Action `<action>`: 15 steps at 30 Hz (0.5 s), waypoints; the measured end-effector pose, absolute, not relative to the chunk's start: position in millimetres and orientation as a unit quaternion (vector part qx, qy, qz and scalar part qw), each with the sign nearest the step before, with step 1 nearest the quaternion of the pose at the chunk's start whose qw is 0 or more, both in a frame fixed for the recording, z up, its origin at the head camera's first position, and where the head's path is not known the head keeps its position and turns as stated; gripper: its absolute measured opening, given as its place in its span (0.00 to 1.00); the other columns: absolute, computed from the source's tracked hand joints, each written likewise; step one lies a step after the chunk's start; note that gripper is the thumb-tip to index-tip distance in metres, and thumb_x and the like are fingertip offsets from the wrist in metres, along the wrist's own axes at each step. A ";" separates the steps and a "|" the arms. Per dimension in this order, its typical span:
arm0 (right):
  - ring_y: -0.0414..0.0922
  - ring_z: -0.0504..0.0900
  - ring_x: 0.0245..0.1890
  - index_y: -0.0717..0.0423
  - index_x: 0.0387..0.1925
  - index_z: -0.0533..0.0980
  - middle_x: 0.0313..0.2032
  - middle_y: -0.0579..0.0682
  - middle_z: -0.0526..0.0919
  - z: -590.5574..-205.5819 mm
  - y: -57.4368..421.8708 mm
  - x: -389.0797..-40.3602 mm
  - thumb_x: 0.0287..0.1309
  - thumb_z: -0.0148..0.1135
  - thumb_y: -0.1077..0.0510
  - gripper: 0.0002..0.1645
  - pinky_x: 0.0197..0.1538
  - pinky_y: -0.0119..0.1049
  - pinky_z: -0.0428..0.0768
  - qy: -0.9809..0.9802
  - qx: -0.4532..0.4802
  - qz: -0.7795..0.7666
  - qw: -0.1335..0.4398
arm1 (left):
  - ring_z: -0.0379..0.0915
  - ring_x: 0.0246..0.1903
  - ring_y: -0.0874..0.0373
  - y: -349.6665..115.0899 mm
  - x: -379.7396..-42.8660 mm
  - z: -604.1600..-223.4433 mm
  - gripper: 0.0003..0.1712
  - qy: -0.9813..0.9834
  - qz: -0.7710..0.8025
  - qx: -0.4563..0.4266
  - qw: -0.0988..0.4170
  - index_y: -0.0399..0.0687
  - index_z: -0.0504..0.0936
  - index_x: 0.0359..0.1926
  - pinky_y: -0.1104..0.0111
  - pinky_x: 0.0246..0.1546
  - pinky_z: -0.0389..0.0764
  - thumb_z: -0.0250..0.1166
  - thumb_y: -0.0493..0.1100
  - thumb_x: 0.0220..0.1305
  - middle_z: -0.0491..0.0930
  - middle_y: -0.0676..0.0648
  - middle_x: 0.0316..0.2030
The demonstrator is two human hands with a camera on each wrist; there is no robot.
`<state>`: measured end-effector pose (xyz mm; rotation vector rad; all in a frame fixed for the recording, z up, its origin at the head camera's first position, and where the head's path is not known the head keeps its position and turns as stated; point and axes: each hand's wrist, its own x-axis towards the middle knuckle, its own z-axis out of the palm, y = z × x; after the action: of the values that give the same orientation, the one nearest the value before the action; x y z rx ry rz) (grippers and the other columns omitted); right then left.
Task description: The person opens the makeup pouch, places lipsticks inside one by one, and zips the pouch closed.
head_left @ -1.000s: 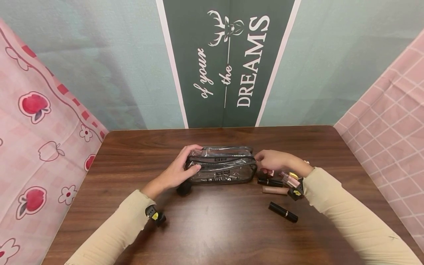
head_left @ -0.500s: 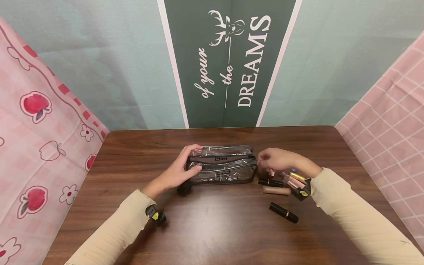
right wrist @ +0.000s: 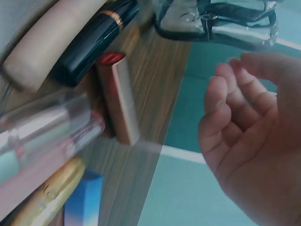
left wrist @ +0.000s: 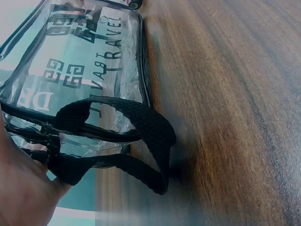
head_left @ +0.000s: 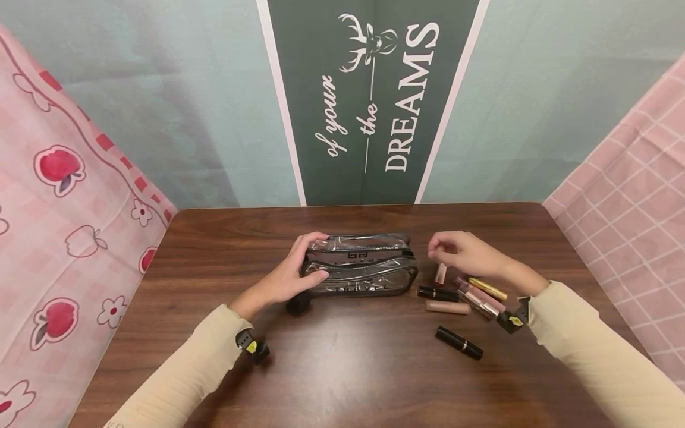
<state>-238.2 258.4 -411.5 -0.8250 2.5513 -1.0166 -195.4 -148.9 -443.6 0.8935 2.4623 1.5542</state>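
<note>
A clear travel pouch with black trim point(head_left: 369, 285) lies on the table, printed with dark lettering. My left hand point(head_left: 286, 276) grips its left end, thumb over the front and fingers at the back. A black strap loop point(left wrist: 155, 125) sticks out from that end in the left wrist view. My right hand point(head_left: 471, 252) hovers to the right of the pouch, apart from it. Its fingers are loosely bent and nothing is in them, as the right wrist view shows. Below it lies a small red-ended lipstick tube point(right wrist: 122, 103).
Beside the pouch's right end lie a black tube point(head_left: 437, 294), a beige tube point(head_left: 448, 307), clear and pink tubes point(head_left: 481, 302) and a gold tube point(head_left: 488, 289). A blue item point(right wrist: 83, 197) shows beside the gold one. Nearer the front is another black tube point(head_left: 458, 343).
My right hand has left the pouch's right end and moved right and slightly back, uncovering more of the tubes. My left hand keeps its grip and the pouch has barely moved.
</note>
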 end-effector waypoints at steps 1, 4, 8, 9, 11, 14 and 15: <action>0.42 0.77 0.29 0.50 0.37 0.79 0.31 0.51 0.82 -412.0 260.7 -237.3 0.70 0.62 0.61 0.04 0.36 0.35 0.75 0.881 -0.288 -0.354 0.125 | 0.60 0.64 0.47 -149.0 -195.5 -443.6 0.40 0.807 0.510 0.293 0.049 0.51 0.58 0.73 0.43 0.63 0.65 0.68 0.38 0.66 0.57 0.41 0.67; 0.41 0.79 0.32 0.52 0.38 0.80 0.33 0.50 0.83 -411.9 268.8 -235.1 0.69 0.64 0.61 0.02 0.38 0.35 0.76 0.878 -0.295 -0.363 0.100 | 0.58 0.64 0.47 -149.6 -196.1 -444.2 0.41 0.807 0.510 0.293 0.051 0.50 0.58 0.74 0.42 0.64 0.64 0.68 0.38 0.65 0.57 0.41 0.67; 0.39 0.80 0.35 0.55 0.39 0.81 0.35 0.45 0.84 -409.8 280.5 -233.3 0.66 0.66 0.64 0.02 0.41 0.35 0.77 0.877 -0.306 -0.363 0.077 | 0.57 0.65 0.48 -150.3 -196.5 -444.8 0.42 0.806 0.511 0.294 0.054 0.51 0.57 0.74 0.42 0.65 0.63 0.69 0.38 0.65 0.57 0.41 0.67; 0.39 0.80 0.36 0.55 0.39 0.82 0.35 0.44 0.84 -409.0 283.5 -232.9 0.66 0.67 0.64 0.02 0.41 0.35 0.77 0.878 -0.307 -0.360 0.072 | 0.57 0.65 0.48 -150.5 -196.5 -444.8 0.42 0.806 0.511 0.294 0.055 0.51 0.57 0.74 0.42 0.65 0.63 0.69 0.38 0.65 0.57 0.41 0.67; 0.38 0.81 0.37 0.54 0.39 0.83 0.35 0.43 0.85 -408.1 290.3 -232.4 0.65 0.67 0.64 0.03 0.43 0.35 0.77 0.881 -0.307 -0.354 0.067 | 0.57 0.65 0.47 -150.6 -196.2 -444.7 0.42 0.806 0.511 0.292 0.058 0.51 0.57 0.74 0.42 0.65 0.63 0.69 0.39 0.65 0.56 0.41 0.68; 0.37 0.81 0.39 0.51 0.41 0.84 0.37 0.45 0.86 -407.1 301.8 -231.8 0.65 0.68 0.63 0.05 0.45 0.34 0.76 0.885 -0.300 -0.351 0.065 | 0.57 0.66 0.47 -150.6 -195.4 -444.9 0.43 0.808 0.510 0.287 0.067 0.53 0.56 0.75 0.42 0.65 0.63 0.69 0.40 0.66 0.55 0.41 0.69; 0.37 0.81 0.40 0.50 0.41 0.84 0.38 0.45 0.87 -407.2 305.8 -231.8 0.65 0.68 0.62 0.06 0.45 0.33 0.76 0.885 -0.297 -0.352 0.065 | 0.57 0.66 0.46 -150.6 -195.2 -444.9 0.43 0.809 0.509 0.285 0.070 0.54 0.56 0.75 0.42 0.65 0.64 0.69 0.40 0.66 0.54 0.42 0.69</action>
<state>-231.8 305.8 -407.2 -0.8965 2.6718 -1.0637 -195.2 -150.6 -444.9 0.8575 2.4343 1.5314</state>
